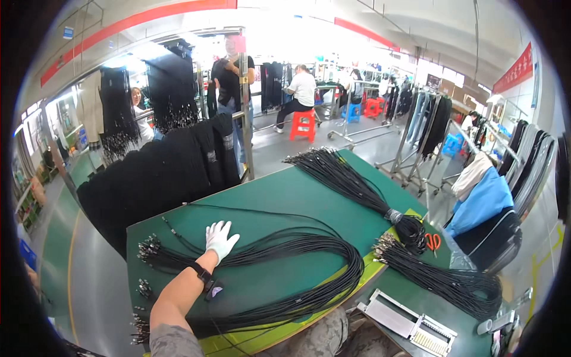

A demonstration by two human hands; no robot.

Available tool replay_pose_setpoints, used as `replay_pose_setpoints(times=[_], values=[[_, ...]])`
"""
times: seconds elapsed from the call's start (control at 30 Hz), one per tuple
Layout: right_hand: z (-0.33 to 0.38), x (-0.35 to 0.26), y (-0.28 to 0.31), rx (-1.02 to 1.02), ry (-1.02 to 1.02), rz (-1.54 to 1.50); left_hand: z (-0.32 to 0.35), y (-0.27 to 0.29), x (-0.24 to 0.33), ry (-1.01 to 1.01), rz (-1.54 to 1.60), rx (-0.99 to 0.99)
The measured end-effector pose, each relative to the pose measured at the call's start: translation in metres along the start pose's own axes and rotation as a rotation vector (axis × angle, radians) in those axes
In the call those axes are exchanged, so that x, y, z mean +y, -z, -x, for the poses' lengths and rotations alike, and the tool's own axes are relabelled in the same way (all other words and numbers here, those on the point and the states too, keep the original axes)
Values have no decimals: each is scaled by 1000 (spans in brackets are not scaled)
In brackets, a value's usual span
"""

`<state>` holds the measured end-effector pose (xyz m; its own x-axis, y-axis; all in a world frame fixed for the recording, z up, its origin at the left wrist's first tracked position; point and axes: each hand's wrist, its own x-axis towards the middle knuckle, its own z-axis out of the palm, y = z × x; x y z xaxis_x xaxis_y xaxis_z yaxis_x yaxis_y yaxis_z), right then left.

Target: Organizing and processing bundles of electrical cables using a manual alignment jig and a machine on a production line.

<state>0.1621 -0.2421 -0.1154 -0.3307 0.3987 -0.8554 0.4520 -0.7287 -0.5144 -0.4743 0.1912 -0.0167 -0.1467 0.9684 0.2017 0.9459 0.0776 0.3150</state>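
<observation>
Showing spread fingers, the gloved left hand lies among black cords, a white tray holding unclear contents.

open green tabletop between cord bundles

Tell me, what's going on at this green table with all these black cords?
A person's white-gloved left hand is open, fingers spread, over a long curved bunch of black cords with metal-looking ends; whether it touches them is hard to tell. The right hand is out of view. Two more black cord bundles, one farther back and one nearer, lie to the right, with orange-handled scissors close by, all on the green table.
</observation>
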Motion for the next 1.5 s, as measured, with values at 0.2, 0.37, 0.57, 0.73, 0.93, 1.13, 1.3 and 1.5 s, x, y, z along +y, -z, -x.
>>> replay_pose_setpoints(times=[0.2,0.37,0.57,0.73,0.93,1.13,1.3,1.5], values=[[40,-11,0,69,-98,80,-4,-1,4,45,0,-34],[85,-35,4,66,-205,170,-1,3,4,78,-5,-43],[140,-162,-4,425,472,162,5,1,3,77,7,-36],[109,-165,58,410,636,66,-4,2,13,66,-22,-28],[101,-201,75,442,699,-183,15,15,43,-14,38,11],[90,-184,102,420,784,-172,90,9,120,-226,-56,-173],[79,-162,134,397,856,-229,106,-5,123,-251,-172,-87],[60,-137,156,394,962,-432,105,-7,123,-235,-207,-91]])
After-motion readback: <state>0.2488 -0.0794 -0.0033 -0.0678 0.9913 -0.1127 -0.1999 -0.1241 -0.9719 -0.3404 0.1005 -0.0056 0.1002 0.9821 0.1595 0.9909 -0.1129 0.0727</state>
